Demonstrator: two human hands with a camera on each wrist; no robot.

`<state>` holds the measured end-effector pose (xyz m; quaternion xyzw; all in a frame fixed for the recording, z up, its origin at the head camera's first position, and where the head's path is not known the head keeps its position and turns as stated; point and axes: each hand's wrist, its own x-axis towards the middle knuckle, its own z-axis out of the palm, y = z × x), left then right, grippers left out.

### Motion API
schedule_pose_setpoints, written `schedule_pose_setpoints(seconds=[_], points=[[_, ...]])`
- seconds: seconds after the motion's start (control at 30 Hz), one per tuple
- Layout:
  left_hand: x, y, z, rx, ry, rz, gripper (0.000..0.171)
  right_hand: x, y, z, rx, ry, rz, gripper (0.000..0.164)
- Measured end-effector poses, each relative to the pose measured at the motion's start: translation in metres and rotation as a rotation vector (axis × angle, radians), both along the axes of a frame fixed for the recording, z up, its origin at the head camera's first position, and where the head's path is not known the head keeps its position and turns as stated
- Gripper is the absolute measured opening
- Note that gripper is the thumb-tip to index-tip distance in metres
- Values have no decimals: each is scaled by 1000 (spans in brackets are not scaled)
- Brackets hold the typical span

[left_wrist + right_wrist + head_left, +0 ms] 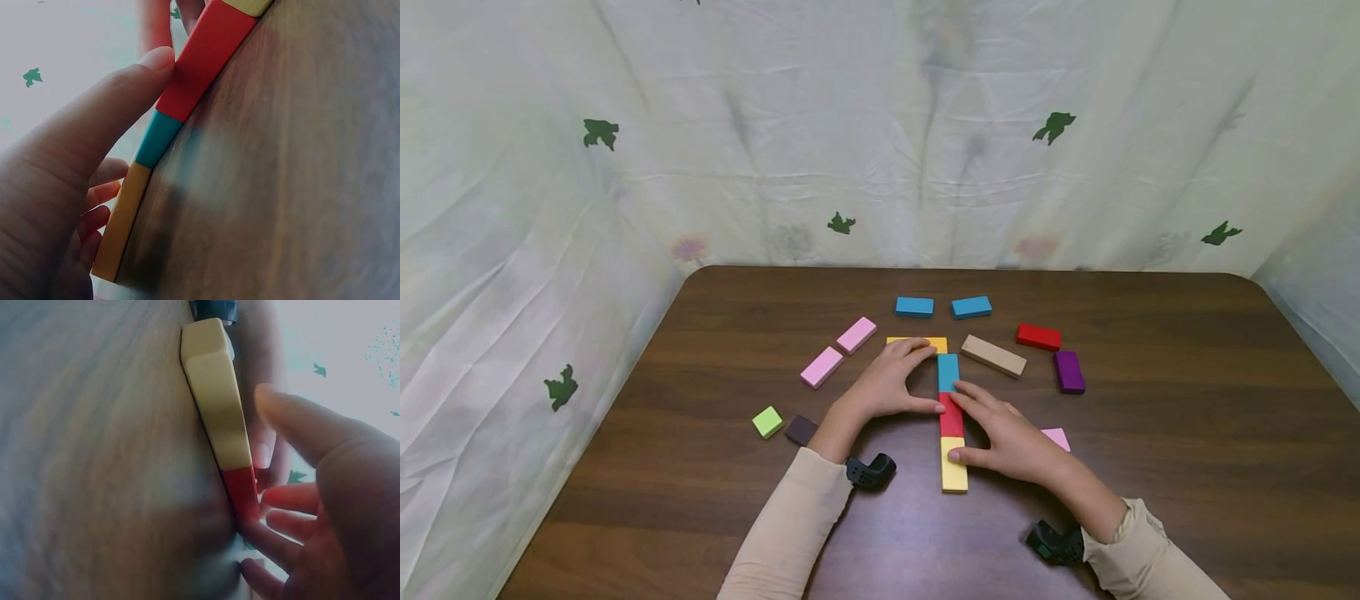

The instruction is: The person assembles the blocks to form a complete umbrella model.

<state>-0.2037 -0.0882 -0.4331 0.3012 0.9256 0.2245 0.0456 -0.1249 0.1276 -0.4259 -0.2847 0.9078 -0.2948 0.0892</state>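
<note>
left hand (883,385) has its thumb on the left side of the lined-up red block (952,418), right hand (1011,437) touches its right, both sets of fingers loosely spread, nothing gripped

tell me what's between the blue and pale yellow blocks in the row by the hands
A red block lies between the blue block and the pale yellow block, meeting both, as the head view shows.
</note>
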Motion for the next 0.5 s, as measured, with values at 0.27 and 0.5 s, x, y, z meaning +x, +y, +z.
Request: schedule_pose_setpoints(seconds=[0.27, 0.5], points=[[-1, 0, -3, 10, 23, -10, 89, -2, 3, 13, -76, -15, -21, 75], [0, -2, -4, 27, 13, -11, 88, -7, 3, 32, -108, -24, -60, 73]])
